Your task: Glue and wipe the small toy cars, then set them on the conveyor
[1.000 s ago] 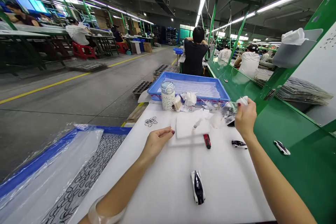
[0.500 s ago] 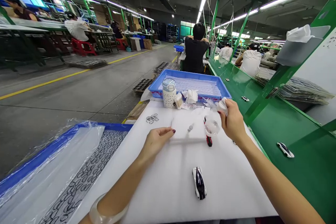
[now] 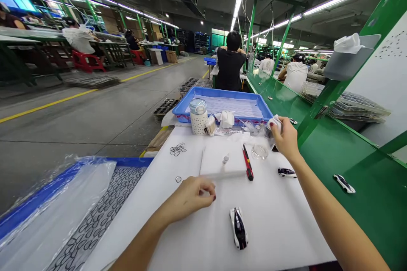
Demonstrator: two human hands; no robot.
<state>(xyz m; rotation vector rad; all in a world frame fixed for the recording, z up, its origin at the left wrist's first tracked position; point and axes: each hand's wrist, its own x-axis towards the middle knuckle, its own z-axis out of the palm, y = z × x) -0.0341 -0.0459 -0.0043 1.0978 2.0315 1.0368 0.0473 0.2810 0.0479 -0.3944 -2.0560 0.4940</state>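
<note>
My left hand (image 3: 192, 194) is over the white worktop, thumb and forefinger curled towards each other in a pinch. Whatever sits between the tips, if anything, is too small to see. Just below and right of it, a white-and-black toy car (image 3: 238, 228) rests on the surface. My right hand (image 3: 286, 137) grips a crumpled white tissue (image 3: 275, 123) near the back right corner, above a small dark container that it partly hides. Between the hands lie a white foam pad (image 3: 211, 163), a red-and-black utility knife (image 3: 248, 163) and a clear round dish (image 3: 260, 151).
Black rings (image 3: 178, 149) lie on the left, with one single ring (image 3: 178, 179) nearer. A dotted jar (image 3: 198, 118) and cotton swabs (image 3: 210, 125) stand before a blue tray (image 3: 222, 89). Another toy car (image 3: 286, 172) is by my right forearm; others ride the green belt (image 3: 318, 148).
My left hand has drawn back and down towards the nearest car. My right hand with the tissue has shifted slightly. The clear dish, seen overlapping the knife before, now sits to its right.
</note>
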